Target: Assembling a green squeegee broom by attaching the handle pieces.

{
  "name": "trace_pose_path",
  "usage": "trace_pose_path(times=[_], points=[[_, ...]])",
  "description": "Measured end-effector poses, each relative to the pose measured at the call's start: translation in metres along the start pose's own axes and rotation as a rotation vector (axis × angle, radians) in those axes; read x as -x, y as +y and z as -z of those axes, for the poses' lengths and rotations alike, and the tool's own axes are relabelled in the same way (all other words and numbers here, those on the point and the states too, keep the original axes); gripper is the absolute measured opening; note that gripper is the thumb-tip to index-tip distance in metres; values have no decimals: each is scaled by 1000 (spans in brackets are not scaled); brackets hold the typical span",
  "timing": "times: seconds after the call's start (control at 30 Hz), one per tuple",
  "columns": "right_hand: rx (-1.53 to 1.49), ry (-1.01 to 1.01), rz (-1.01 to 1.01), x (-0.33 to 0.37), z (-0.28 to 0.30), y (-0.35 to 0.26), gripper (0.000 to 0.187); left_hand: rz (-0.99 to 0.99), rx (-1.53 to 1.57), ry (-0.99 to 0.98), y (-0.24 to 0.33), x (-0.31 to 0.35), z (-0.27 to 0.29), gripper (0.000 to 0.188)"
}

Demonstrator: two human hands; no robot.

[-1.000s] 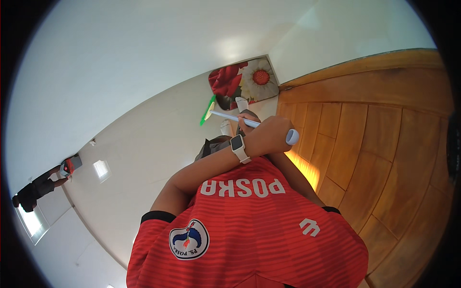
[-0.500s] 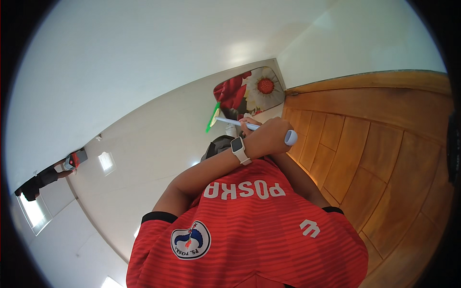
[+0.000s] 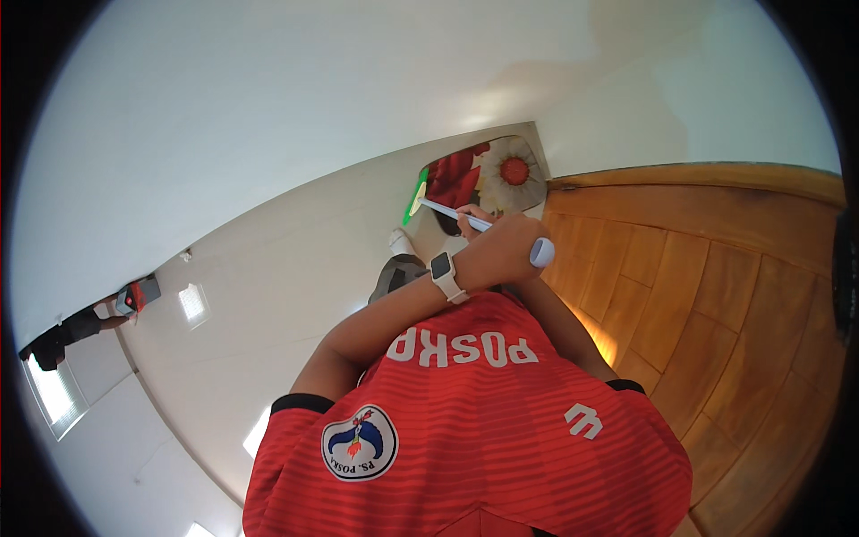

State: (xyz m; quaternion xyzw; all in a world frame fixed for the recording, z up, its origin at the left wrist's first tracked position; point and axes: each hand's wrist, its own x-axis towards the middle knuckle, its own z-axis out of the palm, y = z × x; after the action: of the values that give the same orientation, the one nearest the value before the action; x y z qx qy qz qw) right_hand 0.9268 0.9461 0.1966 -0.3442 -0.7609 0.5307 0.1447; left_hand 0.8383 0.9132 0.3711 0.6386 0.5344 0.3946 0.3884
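Mop-like floor tool (image 3: 447,209) in both hands, aslant from near right to far left. Gripped at the top by the left hand (image 3: 512,249), fingers wrapped round the handle, with a rounded end cap (image 3: 540,253) poking out just right of the fist. Gripped farther down the shaft by the right hand (image 3: 472,218), fingers curled, partly hidden behind the left hand. Held at two points probably for control: steered from above, steadied from below. Slanted, most likely, to lay the flat green-edged head (image 3: 415,198) against the floor (image 3: 268,259). Separated from the right fingers by a stretch of bare shaft, well beyond the left ones too. Placed at the left edge of the flowered mat (image 3: 512,172); on or just beside, impossible to tell.
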Motion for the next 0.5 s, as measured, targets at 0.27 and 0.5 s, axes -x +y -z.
trace_pose_path(times=[0.27,0.5], points=[[178,-29,-59,5,-52,-26,20,-41,-7,-32,-10,52,37,33],[48,115,24,-4,-61,-25,18,-151,77,20,0,72,54,21]])
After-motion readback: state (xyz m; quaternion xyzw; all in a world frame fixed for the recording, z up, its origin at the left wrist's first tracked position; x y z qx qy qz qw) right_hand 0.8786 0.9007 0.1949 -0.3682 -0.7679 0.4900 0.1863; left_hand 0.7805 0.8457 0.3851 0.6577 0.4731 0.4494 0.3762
